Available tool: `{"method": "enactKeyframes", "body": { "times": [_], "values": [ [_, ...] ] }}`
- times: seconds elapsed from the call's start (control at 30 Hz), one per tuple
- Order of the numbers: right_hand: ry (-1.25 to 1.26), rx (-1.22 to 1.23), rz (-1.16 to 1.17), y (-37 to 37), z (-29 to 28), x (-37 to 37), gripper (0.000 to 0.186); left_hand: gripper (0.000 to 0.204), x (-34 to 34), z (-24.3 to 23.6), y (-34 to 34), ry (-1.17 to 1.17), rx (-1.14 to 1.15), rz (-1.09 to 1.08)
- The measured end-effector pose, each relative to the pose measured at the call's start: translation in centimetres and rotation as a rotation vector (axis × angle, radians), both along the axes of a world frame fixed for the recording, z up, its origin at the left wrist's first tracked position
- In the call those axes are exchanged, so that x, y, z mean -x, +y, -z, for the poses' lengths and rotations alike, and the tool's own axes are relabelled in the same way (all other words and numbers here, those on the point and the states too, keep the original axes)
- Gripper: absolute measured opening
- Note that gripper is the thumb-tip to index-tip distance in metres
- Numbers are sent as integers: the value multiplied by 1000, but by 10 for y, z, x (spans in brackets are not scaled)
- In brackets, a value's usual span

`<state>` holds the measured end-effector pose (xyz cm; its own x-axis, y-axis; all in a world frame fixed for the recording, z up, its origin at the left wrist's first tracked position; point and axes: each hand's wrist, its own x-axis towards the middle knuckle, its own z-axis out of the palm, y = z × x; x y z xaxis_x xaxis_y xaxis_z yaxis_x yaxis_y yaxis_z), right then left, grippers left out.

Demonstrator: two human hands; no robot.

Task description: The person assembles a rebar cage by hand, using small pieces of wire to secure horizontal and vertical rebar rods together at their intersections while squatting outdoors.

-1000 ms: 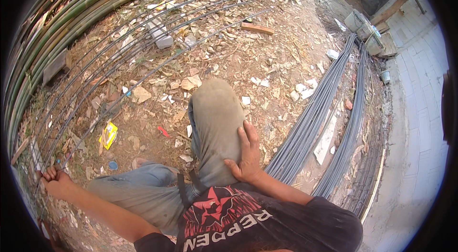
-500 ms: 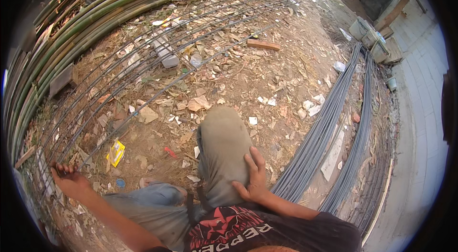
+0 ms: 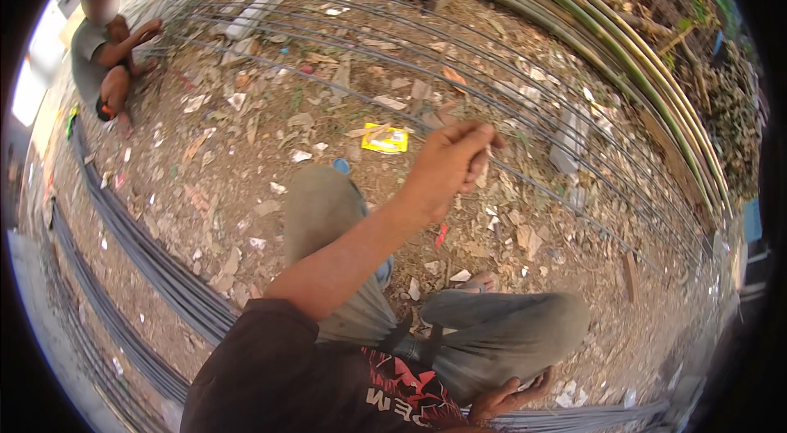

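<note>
L hand (image 3: 449, 164) by steel rods (image 3: 352, 93), fingers (image 3: 477, 140) curled, hold unclear, R hand (image 3: 510, 402) nr knee (image 3: 564, 322), fingers loose

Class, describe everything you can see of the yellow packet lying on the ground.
The bright yellow, roughly rectangular packet looks like thin plastic, with a paler patch and darker print toward its right side. It lies broadly flat on the brown, leaf-littered soil, its longer side running roughly across the picture. Pale brown, flat scraps overlap its upper left part. The person's left hand is to its right, with no contact visible. Whether anything is inside cannot be told.
</note>
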<state>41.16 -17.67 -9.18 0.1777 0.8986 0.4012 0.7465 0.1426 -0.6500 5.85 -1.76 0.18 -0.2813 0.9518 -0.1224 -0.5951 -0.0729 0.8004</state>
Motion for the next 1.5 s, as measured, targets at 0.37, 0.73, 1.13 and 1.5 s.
{"method": "enactKeyframes", "body": {
  "times": [0.37, 0.73, 1.13, 1.5],
  "values": [
    [-464, -109, -200, 107, -94, 49, 67, 23, 40, 7, -33, 38, -41, -197],
    [-231, 66, -294, 122, -77, 35, 58, 26, -1, 18, -25, 28, 41, 184],
    [-256, 342, -422, 231, -67, 46, 52, 26, -2, 52, 83, -26, 218, 234],
    [-122, 732, -610, 288, -136, 88, 66, 20, -35, 25, 123, 571, 344, 241]
  ]
}}
